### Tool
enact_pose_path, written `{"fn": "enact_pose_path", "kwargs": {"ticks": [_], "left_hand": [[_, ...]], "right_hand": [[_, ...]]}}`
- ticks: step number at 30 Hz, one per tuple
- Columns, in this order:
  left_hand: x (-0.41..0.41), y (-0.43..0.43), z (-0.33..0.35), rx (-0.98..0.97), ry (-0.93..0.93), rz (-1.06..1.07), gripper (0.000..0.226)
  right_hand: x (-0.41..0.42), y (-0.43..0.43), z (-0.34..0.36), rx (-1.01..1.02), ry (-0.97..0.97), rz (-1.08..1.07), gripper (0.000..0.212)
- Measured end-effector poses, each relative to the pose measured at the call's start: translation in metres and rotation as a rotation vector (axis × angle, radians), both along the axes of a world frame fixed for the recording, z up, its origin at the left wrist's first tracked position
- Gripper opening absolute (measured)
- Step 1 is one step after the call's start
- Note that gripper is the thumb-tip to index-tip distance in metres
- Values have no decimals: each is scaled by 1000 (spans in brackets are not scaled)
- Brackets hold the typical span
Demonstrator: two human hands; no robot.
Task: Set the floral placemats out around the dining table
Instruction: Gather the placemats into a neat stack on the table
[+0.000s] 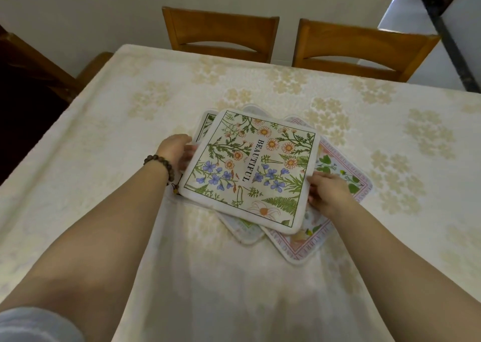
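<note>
Dining table point(78, 154) across most of frame, covered w/ cream tablecloth point(390, 138) in pale gold flower motifs, loose pile of floral placemats point(250, 170) at centre, fanned at odd angles, pink-bordered mat point(307, 249) at pile's lower right, cloth creased lower centre.

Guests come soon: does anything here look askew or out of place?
The placemats sit in a crooked pile mid-table, corners fanned, none set out yet. The left hand and right hand grip the top mat. Nothing spilled or torn.

Head view: high, close, facing forward-down over table point(109, 138).
</note>
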State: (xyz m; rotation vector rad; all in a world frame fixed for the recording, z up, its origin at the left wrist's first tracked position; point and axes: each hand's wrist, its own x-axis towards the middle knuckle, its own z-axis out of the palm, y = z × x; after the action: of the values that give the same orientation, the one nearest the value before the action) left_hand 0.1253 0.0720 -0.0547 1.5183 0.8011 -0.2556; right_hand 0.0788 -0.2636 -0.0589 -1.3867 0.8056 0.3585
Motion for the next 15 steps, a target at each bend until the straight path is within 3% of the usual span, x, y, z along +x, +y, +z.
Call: {"fn": "enact_pose_path", "kwargs": {"ticks": [4,15], "left_hand": [[6,1,-4,222,-44,-117,46],[59,-89,22,264,-238,-406,44]], "right_hand": [[2,-2,-2,-22,1,-5,18],[-51,-54,2,43,4,-362,21]]}}
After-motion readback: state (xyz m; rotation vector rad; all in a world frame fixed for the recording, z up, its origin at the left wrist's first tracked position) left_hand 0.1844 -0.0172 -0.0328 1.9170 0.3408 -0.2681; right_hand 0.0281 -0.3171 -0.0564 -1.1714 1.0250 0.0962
